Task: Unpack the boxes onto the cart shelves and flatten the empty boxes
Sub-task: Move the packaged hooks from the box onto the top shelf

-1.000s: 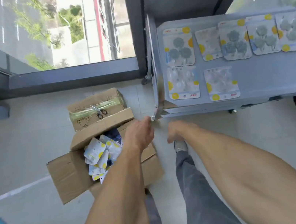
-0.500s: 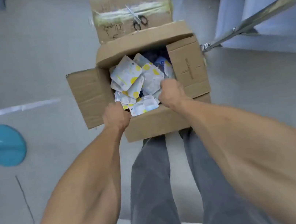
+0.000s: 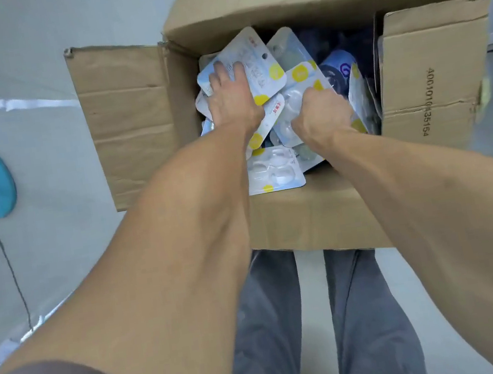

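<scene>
While both forearms hide the cardboard box's [image 3: 307, 219] contents, left hand [image 3: 233, 99] presses a blister pack [image 3: 256, 67] flat-fingered; right hand [image 3: 320, 113] grips another pack [image 3: 287, 107]; grey floor [image 3: 25, 43] beyond.

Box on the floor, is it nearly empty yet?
Not yet. Done: the cardboard box has its flaps open. In hand: the left hand rests on a blister pack, and the right hand grips another pack. Left: many packs still fill the box, so no flattening yet.
</scene>
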The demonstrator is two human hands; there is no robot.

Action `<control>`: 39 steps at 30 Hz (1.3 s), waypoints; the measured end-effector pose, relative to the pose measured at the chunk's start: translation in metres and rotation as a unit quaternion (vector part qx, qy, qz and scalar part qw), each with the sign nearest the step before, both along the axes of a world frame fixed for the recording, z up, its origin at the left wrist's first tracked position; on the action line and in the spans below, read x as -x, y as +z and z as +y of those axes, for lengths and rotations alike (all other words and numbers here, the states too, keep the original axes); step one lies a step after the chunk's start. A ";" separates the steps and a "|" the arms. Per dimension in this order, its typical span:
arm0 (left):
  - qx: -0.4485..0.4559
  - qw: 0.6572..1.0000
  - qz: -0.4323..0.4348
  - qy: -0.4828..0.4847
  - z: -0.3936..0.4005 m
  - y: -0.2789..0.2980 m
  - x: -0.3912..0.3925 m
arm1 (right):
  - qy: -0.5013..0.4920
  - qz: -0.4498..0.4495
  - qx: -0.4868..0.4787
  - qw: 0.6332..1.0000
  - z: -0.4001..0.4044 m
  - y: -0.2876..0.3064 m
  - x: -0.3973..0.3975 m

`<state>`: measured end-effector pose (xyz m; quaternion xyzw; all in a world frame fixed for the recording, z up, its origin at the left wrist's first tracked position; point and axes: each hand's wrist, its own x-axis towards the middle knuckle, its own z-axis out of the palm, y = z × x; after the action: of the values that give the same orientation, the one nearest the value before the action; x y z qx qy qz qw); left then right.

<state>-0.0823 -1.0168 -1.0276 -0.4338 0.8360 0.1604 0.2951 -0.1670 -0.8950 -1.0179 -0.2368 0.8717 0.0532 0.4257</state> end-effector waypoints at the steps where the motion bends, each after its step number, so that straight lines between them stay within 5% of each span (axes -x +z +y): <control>1: 0.005 1.000 0.008 -0.005 0.001 -0.004 -0.002 | 0.016 0.018 0.000 1.000 0.000 -0.005 -0.001; 7: 0.037 0.998 0.033 -0.041 0.001 0.002 -0.017 | 0.123 0.080 0.037 0.988 -0.007 -0.010 -0.011; 14: 0.055 0.951 0.163 0.258 -0.038 0.036 -0.015 | 0.095 0.056 0.016 0.994 -0.020 0.000 -0.009; 19: 0.013 0.945 0.156 0.286 -0.028 0.042 -0.036 | 0.108 0.074 -0.005 0.991 -0.008 -0.006 -0.011; 23: 0.142 0.980 0.049 0.128 -0.009 0.026 -0.053 | 0.099 0.084 -0.004 0.992 0.005 -0.013 -0.017; 28: 0.252 0.968 0.007 0.010 0.005 0.016 -0.057 | 0.102 0.102 -0.007 0.990 0.016 -0.017 -0.022; 36: 0.134 0.953 -0.019 -0.271 -0.045 0.031 -0.078 | 0.089 0.117 -0.008 0.989 0.021 -0.024 -0.021; 39: 0.097 0.917 -0.019 -0.387 -0.046 0.022 -0.060 | 0.103 0.138 0.006 0.985 0.023 -0.025 -0.019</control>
<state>-0.0225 -1.0630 -1.0057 -0.1060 0.9442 -0.0564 0.3067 -0.1475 -0.8717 -1.0429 -0.3179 0.8933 0.1238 0.2926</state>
